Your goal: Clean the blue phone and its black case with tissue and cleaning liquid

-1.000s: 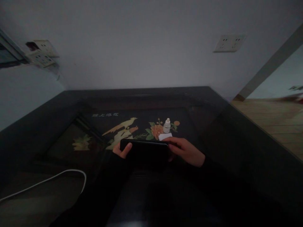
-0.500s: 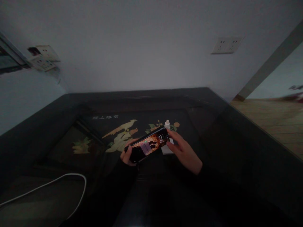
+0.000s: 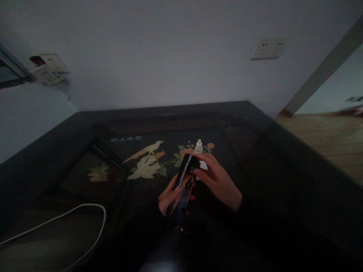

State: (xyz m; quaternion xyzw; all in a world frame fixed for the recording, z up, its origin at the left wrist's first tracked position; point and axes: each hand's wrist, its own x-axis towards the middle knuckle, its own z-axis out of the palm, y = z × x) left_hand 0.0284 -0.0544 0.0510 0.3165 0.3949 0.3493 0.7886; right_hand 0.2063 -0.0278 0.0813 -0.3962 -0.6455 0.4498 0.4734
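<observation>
A smartphone point(image 3: 187, 182) with a lit lock screen is held upright at a slant above the dark table. My left hand point(image 3: 168, 198) wraps round its lower part, thumb along the left edge and fingertips showing past the right edge. At the upper right corner, my right hand point(image 3: 219, 181) pinches the phone, with its thumb on the front and its fingers behind the top. Just behind stands a small white-capped bottle point(image 3: 199, 146). Something flat and white point(image 3: 203, 165) lies below the bottle, mostly hidden by the phone and my right hand.
The dark glossy table point(image 3: 159, 112) carries a bird-and-flower picture point(image 3: 146, 166). A white cable point(image 3: 85, 205) loops over its left front part. Wall sockets point(image 3: 270, 48) are at the right, with more sockets point(image 3: 51, 70) at the left. Wooden floor point(image 3: 326, 139) shows beyond the right edge.
The phone has turned from a nearly level slant to a steeper one, its lower end swinging down and right with my left hand. My right hand stays near the top corner.
</observation>
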